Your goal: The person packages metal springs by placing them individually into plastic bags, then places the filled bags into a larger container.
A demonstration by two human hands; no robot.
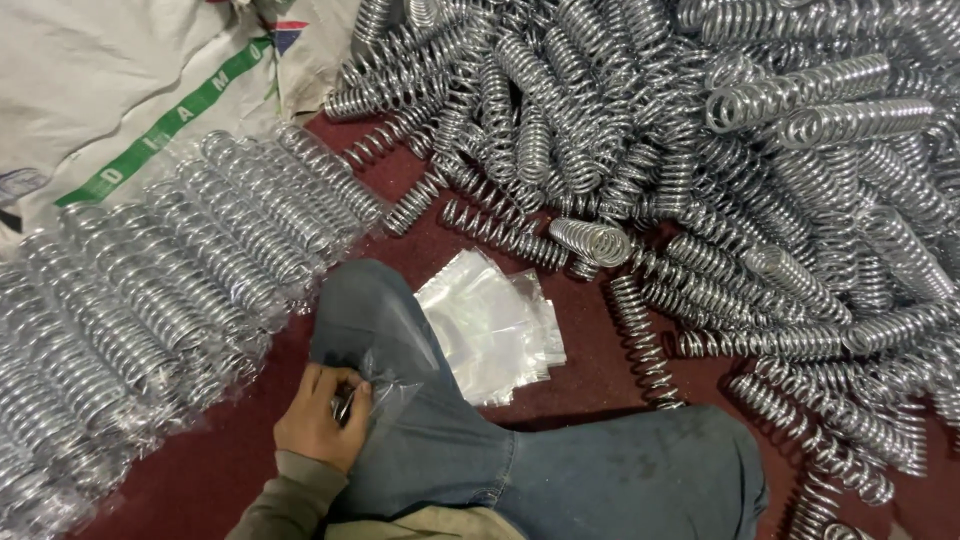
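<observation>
Down at the lower left, left hand (320, 420) curled shut around a clear plastic bag (385, 390), with the end of a metal spring (343, 403) showing between the fingers. Pressed against the bent knee in blue jeans (400, 330). Olive sleeve (295, 500) at the wrist. No right hand in view. Just beyond the knee, a small stack of empty clear bags (495, 325) flat on the dark red floor (590, 380). To the left, rows of bagged springs (180, 270) laid side by side, glossy under their plastic. Behind those, a white woven sack (100, 90) with a green stripe. Across the top and right, a big loose heap of bare chrome coil springs (700, 150), lying every which way, some spilling toward the leg.
</observation>
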